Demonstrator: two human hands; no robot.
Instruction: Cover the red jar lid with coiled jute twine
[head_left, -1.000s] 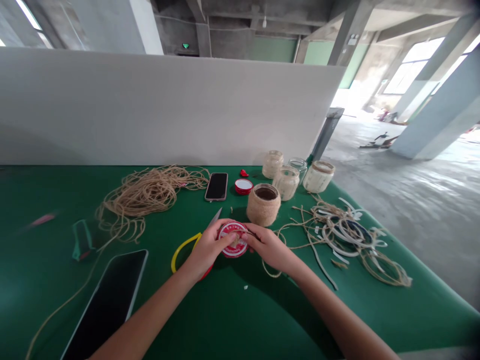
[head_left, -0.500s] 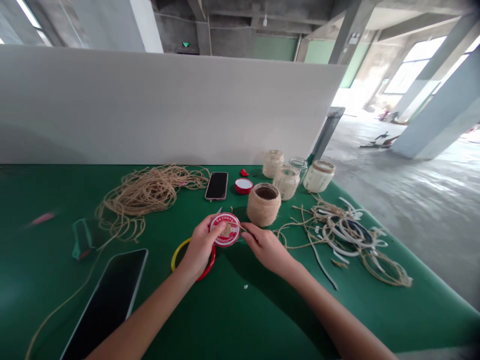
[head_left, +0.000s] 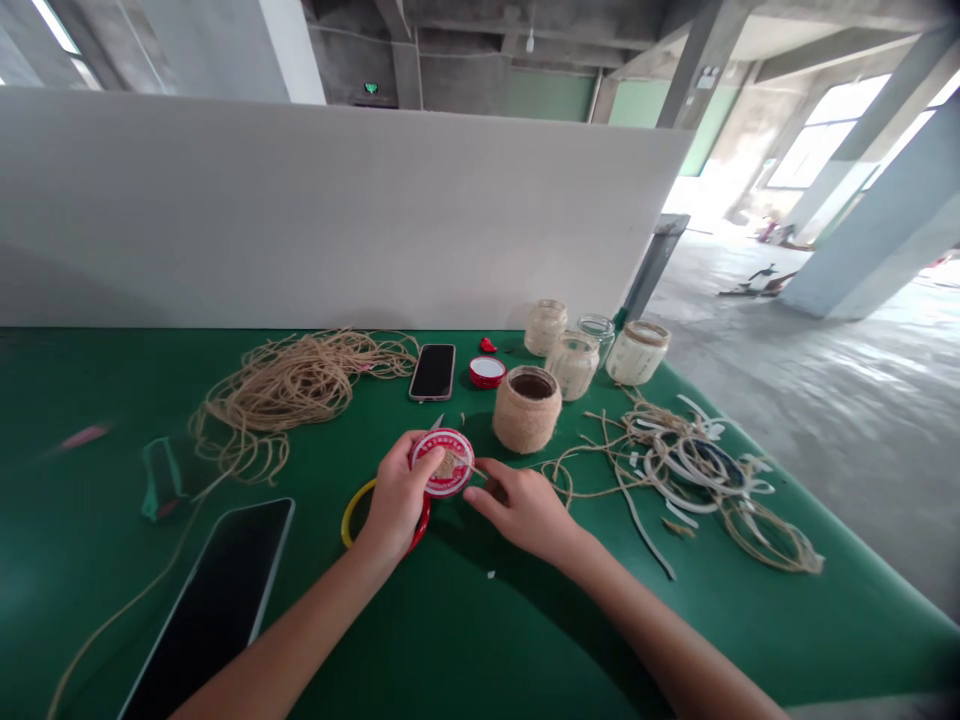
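Observation:
My left hand [head_left: 397, 495] is closed on a round red-and-white lid [head_left: 459, 478], its printed face turned up. The thumb presses a small coil of twine at the lid's middle. Just to the right, my right hand [head_left: 525, 505] pinches a strand of twine [head_left: 480, 472] that runs off the lid. Partly hidden beneath my left hand lie scissors with a yellow and red handle [head_left: 349, 515]. Beyond my hands a twine-wrapped jar [head_left: 526, 415] stands upright.
A heap of twine [head_left: 300, 385] lies at the back left, near a phone [head_left: 433, 372]. Red lids [head_left: 487, 373] sit by the jar. Several glass jars [head_left: 637, 353] stand behind. Tangled cord and white strips [head_left: 690, 465] lie right. A tablet [head_left: 214, 600] lies front left.
The lid and my left hand have shifted slightly left. My right hand has moved slightly left and down, its fingers a little more apart, with the strand still running to them.

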